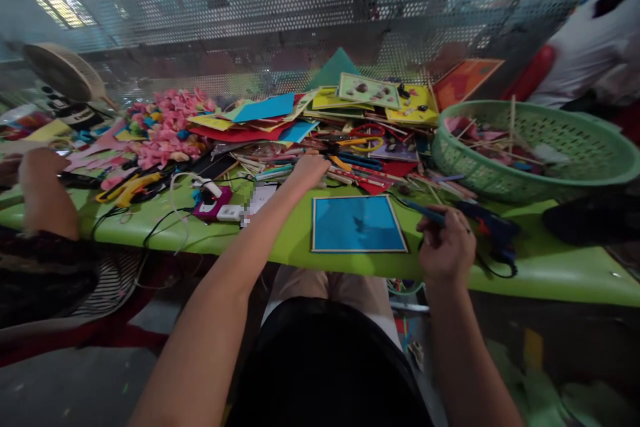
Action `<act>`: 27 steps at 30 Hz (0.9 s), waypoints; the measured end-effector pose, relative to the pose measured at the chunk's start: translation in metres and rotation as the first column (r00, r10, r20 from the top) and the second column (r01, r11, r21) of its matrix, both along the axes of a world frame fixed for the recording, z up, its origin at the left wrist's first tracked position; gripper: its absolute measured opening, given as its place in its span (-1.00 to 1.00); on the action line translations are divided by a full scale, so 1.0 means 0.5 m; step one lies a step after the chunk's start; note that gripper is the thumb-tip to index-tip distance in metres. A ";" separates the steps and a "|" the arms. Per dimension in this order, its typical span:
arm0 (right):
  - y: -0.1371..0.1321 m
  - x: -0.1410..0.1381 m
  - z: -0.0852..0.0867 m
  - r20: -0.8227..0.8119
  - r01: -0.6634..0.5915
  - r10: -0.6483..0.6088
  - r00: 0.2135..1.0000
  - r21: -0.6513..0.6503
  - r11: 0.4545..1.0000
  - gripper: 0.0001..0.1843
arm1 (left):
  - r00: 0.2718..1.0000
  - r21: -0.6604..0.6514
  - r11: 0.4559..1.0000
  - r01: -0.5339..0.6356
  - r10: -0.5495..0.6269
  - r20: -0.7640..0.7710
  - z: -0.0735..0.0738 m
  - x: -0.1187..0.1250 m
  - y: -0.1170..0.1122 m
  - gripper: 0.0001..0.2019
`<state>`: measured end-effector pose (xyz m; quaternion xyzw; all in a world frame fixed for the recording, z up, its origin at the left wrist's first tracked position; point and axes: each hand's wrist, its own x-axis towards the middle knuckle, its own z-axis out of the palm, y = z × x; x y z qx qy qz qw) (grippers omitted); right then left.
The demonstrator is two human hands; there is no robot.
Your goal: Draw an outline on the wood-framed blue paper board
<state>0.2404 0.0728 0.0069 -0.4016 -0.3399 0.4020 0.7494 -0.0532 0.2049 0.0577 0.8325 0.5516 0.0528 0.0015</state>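
On table (295, 240): framed card (359, 225), front centre; power strip (215, 203), left of card; glue gun (493, 230), right of card, before basket (540, 180); scissors (367, 144), behind card; paper pile (263, 109), behind scissors. Sticks (512, 123), in basket. Fan (65, 73), far left, rear.

Passage lies open above the blue panel (359, 225), while jumbled sticks (345, 177) obstruct beyond its far edge.

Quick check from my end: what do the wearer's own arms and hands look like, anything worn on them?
The left hand and right hand are gloveless. No sleeve, watch or marking shows on the left arm or right arm. A right finger seems to wear a ring.
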 end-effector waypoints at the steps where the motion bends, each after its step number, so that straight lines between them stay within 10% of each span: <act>1: 0.000 0.000 0.001 0.005 0.000 0.000 1.000 0.002 1.000 -0.64 | 0.998 0.011 1.000 -0.002 0.001 0.056 0.002 -0.001 -0.002 -0.61; 7: -0.004 -0.002 0.006 0.025 -0.016 0.016 1.000 0.000 1.000 -0.68 | 0.853 0.121 0.988 -0.097 0.020 0.522 0.019 0.020 -0.049 -0.80; 18: -0.004 -0.004 0.009 0.072 0.017 -0.017 0.997 0.005 1.000 -0.79 | 0.096 -0.086 0.991 -0.100 0.095 0.991 -0.015 0.055 -0.163 -0.90; 27: 0.084 -0.055 0.193 0.391 -0.250 0.161 0.906 0.189 0.950 -0.78 | -0.301 -0.320 0.947 0.013 0.309 0.902 -0.019 0.073 -0.091 -0.84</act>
